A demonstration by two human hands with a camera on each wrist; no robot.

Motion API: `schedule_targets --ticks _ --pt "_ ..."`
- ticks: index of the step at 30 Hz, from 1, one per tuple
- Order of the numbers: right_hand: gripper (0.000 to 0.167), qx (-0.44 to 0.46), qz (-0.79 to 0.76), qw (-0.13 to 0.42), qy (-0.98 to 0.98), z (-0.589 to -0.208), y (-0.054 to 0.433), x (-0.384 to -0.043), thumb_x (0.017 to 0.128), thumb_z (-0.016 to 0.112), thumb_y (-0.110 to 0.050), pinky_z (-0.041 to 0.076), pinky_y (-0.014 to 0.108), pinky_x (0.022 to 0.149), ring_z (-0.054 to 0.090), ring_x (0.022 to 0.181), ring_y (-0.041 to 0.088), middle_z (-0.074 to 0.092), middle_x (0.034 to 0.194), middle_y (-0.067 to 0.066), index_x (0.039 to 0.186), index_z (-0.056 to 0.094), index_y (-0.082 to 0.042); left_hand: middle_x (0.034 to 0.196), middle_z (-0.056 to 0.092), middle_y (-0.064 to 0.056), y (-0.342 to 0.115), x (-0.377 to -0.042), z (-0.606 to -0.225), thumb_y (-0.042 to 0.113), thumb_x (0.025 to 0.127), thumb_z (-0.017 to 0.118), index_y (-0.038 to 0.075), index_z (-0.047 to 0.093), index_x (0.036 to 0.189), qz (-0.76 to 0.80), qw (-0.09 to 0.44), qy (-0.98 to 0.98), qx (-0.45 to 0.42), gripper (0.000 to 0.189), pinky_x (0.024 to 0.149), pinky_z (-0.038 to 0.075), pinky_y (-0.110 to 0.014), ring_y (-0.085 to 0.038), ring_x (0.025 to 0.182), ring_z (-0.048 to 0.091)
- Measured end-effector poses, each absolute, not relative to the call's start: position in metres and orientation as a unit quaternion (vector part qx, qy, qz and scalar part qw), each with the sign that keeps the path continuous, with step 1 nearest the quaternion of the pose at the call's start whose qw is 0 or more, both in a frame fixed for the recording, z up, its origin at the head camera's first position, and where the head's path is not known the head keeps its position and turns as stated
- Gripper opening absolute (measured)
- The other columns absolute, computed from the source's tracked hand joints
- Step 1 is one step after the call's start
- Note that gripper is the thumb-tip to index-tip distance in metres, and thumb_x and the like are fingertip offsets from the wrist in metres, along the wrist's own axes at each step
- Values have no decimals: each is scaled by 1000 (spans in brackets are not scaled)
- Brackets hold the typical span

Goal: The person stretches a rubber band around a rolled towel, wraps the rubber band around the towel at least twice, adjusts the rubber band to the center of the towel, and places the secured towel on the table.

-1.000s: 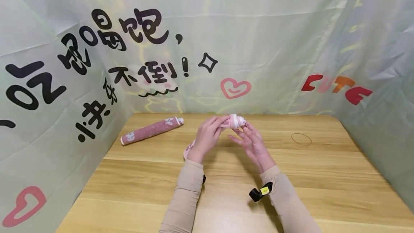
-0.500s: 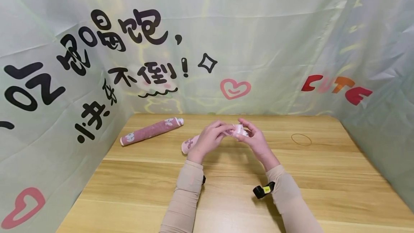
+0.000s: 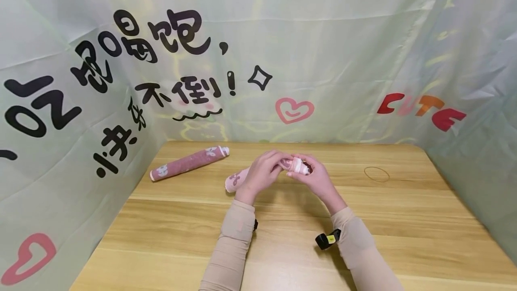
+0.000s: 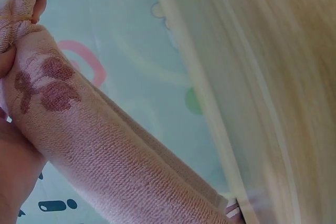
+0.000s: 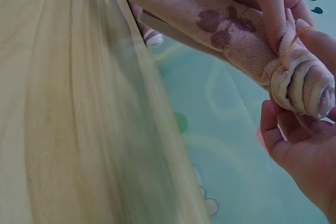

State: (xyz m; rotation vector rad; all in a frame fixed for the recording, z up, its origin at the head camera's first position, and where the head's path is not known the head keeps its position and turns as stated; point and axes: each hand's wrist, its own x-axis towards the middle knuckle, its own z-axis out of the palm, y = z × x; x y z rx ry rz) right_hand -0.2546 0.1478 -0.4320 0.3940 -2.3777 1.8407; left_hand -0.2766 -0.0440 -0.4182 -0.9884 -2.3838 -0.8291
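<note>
A pale pink rolled towel (image 3: 237, 179) with a dark pink flower pattern slants across between both hands. My left hand (image 3: 264, 173) grips it near its right end, thumb on the cloth in the right wrist view. At that end, my right hand (image 3: 319, 178) curls its fingers under the roll. A thin yellowish rubber band (image 5: 286, 54) runs around the towel just behind its folded white-edged end (image 5: 307, 90). The right thumb (image 5: 317, 43) holds the band stretched up from the cloth. In the left wrist view the towel's flower (image 4: 58, 82) lies close to the left palm.
A darker pink rolled towel (image 3: 190, 164) with pale flower prints lies at the back left of the wooden table (image 3: 282, 246). Another rubber band (image 3: 376, 174) lies flat at the right. Printed cloth walls (image 3: 343, 57) stand around the back and sides.
The right hand has closed in around the towel's end with the band, its fingers spread earlier. The towel's end has come down slightly; the left hand keeps its grip.
</note>
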Motion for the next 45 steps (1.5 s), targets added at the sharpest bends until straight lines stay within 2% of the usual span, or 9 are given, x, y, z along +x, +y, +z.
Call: schedule_targets --ticks 8,13,19,24,30,37,45 --pt "53 114 579 87 -803 -437 145 -254 77 82 -12 51 19 67 55 84 7 60 114 20 124 59 -1 109 70 1 -42 -277 -419 10 92 63 16 68 115 -300 225 -855 -359 24 90 53 -28 -14 99 65" --pt "52 106 570 107 -808 -439 142 -255 76 82 -10 50 19 67 53 82 8 59 112 21 121 58 1 107 70 1 -43 -277 -419 9 93 62 17 67 116 -303 223 -855 -357 25 86 54 -27 -13 95 65" --pt "50 111 588 118 -793 -440 141 -256 76 79 -2 49 18 68 52 83 6 57 108 20 118 52 3 107 71 0 -43 -278 -418 12 92 64 16 67 116 -304 226 -854 -357 24 87 54 -29 -14 96 66" --pt "52 128 620 109 -766 -438 144 -256 78 74 6 52 16 71 52 87 2 53 109 17 121 45 6 109 71 -1 -41 -278 -418 19 91 67 16 67 117 -299 227 -858 -351 26 91 54 -30 -16 100 67" --pt "54 132 641 95 -750 -434 152 -256 81 71 6 51 15 71 52 88 2 50 111 4 127 43 5 111 72 -2 -39 -276 -415 24 90 69 16 66 119 -308 223 -860 -341 30 91 54 -30 -16 101 68" --pt "49 159 658 118 -727 -429 166 -259 85 66 7 52 14 76 57 95 -3 57 108 -20 130 45 7 112 72 -1 -34 -270 -407 22 90 70 16 66 117 -321 263 -852 -319 28 92 54 -30 -17 103 68" --pt "44 143 651 120 -736 -423 174 -257 87 66 2 51 15 78 57 95 2 59 102 -18 128 49 4 113 72 -1 -31 -266 -401 15 89 67 19 66 119 -353 279 -849 -277 30 88 54 -35 -17 101 67"
